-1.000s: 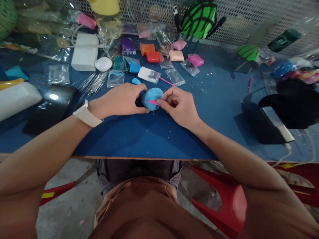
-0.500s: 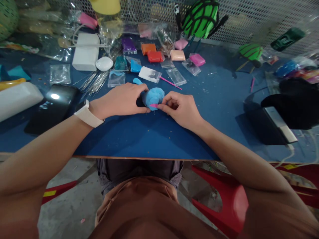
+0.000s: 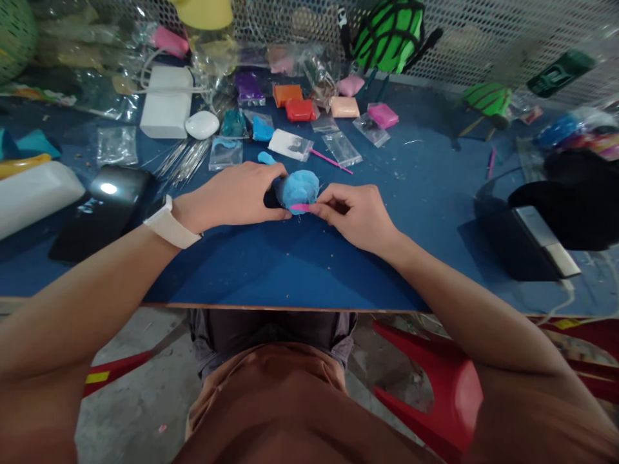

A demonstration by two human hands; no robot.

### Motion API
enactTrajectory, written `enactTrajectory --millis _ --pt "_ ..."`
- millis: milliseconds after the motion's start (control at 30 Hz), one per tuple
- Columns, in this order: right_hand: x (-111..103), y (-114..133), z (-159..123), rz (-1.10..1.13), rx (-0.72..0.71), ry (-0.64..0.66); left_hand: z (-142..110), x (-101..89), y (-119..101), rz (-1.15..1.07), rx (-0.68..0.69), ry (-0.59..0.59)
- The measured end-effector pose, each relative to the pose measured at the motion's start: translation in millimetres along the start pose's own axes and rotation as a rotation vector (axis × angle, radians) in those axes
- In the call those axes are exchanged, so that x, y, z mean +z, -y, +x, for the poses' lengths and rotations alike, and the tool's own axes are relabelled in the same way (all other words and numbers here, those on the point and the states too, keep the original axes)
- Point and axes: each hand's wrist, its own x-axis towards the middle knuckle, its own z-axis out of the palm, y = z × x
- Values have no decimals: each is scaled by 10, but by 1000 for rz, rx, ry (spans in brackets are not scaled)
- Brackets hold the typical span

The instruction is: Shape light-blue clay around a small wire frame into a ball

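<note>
A rounded lump of light blue modelling clay (image 3: 300,187) is held above the blue table at the centre of the view. My left hand (image 3: 239,194) grips it from the left, thumb below and fingers behind. Between the thumb and fingers of my right hand (image 3: 355,211) is a small pink modelling tool (image 3: 300,207), its flat tip against the clay's near lower side. Just behind my left fingers a small blue clay piece (image 3: 265,158) pokes out. What lies under the lump, in the dark gap by my left palm, I cannot make out.
Behind my hands lie several clay packets, among them a red one (image 3: 300,110), plus a pink stick (image 3: 331,161) and a bundle of wires (image 3: 184,161). A lit phone (image 3: 99,212) rests at left, a black box-like device (image 3: 527,245) at right. The table's front edge (image 3: 290,307) runs before me.
The right hand has shifted very slightly to the right, with the pink tool still against the clay. The left hand keeps its hold, almost unmoved.
</note>
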Motion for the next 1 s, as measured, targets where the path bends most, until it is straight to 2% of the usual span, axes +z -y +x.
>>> enactTrajectory --millis 333,500,1000 --pt "-68 -77 52 7 75 -104 4 1 7 11 2 -6" --pt "-62 -103 47 -44 75 -10 5 8 4 20 1 -20" --pt "-3 -57 -22 -127 18 42 2 17 27 5 -7 -20"
